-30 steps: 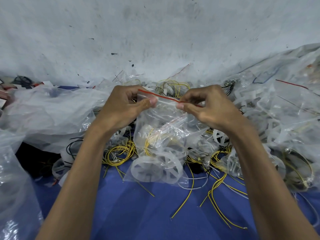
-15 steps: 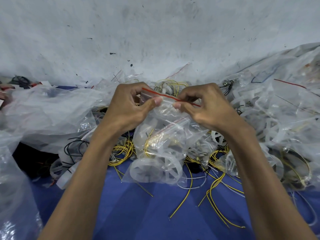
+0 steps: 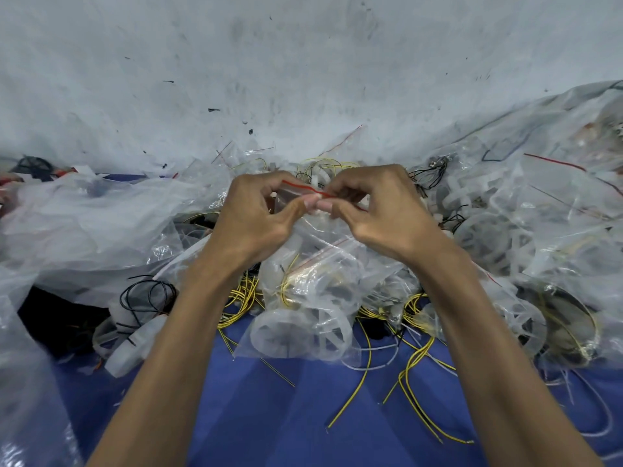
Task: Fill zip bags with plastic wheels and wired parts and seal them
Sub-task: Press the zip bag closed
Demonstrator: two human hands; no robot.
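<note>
Left hand (image 3: 251, 217) and right hand (image 3: 377, 214) both pinch the zip bag's (image 3: 313, 281) red-lined top. A plastic wheel (image 3: 296, 333) sits inside, below the hands.

Two hands (image 3: 256, 217) (image 3: 381, 214); one held zip bag (image 3: 320, 284); uncountable yellow wires (image 3: 241, 294).

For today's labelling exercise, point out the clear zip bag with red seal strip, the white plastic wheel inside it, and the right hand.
Clear zip bag (image 3: 323, 274): head view, crumpled middle.
White plastic wheel (image 3: 261, 332): head view, left rim.
Right hand (image 3: 384, 210): head view, back of hand.
</note>
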